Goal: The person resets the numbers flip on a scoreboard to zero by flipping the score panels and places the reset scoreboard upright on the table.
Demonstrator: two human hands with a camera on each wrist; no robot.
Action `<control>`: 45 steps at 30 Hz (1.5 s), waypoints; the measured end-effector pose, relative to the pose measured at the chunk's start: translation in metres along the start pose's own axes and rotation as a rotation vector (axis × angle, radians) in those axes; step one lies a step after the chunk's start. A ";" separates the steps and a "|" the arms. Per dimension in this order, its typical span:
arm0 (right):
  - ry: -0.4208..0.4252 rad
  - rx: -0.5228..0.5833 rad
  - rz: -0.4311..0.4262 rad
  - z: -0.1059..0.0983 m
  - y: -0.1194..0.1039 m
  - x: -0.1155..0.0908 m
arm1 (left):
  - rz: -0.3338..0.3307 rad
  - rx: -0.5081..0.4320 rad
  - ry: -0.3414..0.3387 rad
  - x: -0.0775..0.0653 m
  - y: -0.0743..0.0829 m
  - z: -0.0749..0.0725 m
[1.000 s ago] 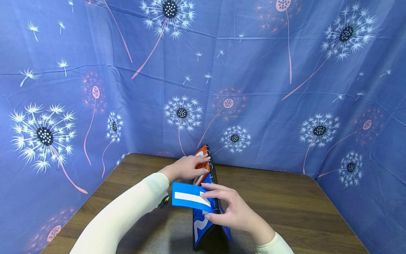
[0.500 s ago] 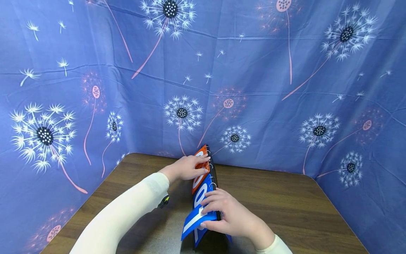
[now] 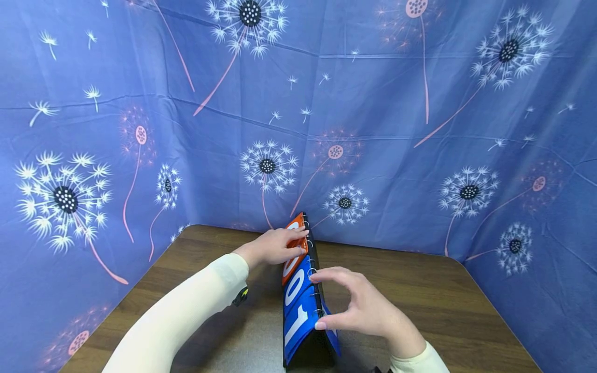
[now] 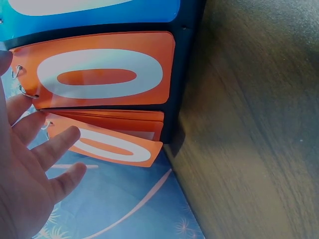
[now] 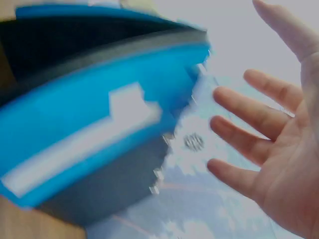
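A tent-shaped flip scoreboard (image 3: 311, 355) stands on the table, its cards hung on metal rings along the ridge. Nearest me is a blue card reading 1 (image 3: 302, 322), followed by a blue 0 card (image 3: 295, 288). My left hand (image 3: 274, 246) rests at the ridge over the orange cards, fingers spread. In the left wrist view an orange 0 card (image 4: 99, 75) lies flat, while the far orange 0 card (image 4: 112, 147) is tilted away from its stack. My right hand (image 3: 366, 309) holds nothing; thumb and fingers are apart beside the ridge. The right wrist view, blurred, shows a blue card with a 1 (image 5: 70, 144).
The brown wooden table (image 3: 420, 300) extends on both sides of the scoreboard. Behind it hangs a blue dandelion-print cloth (image 3: 382, 103), close to the scoreboard's far end. A small dark and yellow device (image 3: 241, 296) sits under my left wrist.
The blue 1 card, held raised by my right hand before, has swung down onto the front slope. My right hand has let go and drawn back right. My left hand stayed put.
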State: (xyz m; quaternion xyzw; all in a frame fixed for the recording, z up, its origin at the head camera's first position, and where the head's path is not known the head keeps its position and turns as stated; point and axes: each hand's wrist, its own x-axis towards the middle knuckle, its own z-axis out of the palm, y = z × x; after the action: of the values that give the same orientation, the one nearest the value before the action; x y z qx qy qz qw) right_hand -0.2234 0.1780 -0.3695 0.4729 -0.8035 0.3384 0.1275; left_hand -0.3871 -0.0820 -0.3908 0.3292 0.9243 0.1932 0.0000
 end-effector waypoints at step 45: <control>-0.376 0.044 0.412 -0.017 0.032 -0.019 | -0.004 0.065 0.040 -0.001 0.005 0.000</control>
State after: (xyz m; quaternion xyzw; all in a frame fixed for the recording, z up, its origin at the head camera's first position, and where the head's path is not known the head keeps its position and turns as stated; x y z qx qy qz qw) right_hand -0.2426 0.2128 -0.3805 0.3566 -0.8847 0.2811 -0.1058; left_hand -0.3837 -0.0790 -0.3890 0.3231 0.9305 0.1698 -0.0285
